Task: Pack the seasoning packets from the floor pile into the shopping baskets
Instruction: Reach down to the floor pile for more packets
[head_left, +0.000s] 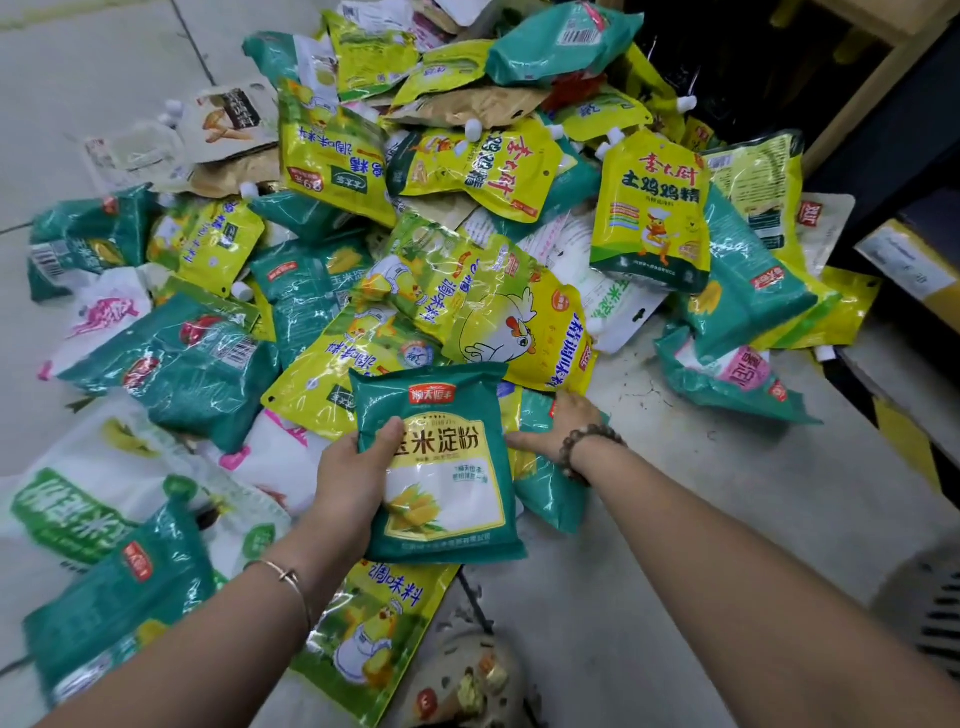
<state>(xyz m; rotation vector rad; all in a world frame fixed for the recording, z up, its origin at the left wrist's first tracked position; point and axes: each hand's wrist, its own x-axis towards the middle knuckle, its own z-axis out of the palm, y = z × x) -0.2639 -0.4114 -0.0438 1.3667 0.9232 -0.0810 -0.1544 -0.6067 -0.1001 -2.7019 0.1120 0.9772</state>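
From the head camera, a big pile of seasoning packets (467, 234) lies on the gray floor (727, 493). Most packets are green or yellow, and some are white. The left hand (358, 467) holds a green corn packet (447, 467) near the front edge of the pile. The thumb presses on the front of the packet and the other fingers are curled round behind it, so the grip is tight. The packet faces up toward the camera and sits above the other packets. The right hand (566, 421) is just beside it, to the right. It rests on a second green packet (545, 493) that lies on the floor and is partly tucked under the held one. Some of its fingertips are hidden, so I cannot tell if this hand is gripping or only touching. A bead bracelet (587, 441) is on the right wrist. A thin bangle (291, 577) is on the left wrist. A yellow packet with a white chicken (519, 322) lies just behind both hands. A yellow pouch with a white cap (649, 208) leans farther back on the right side of the pile.
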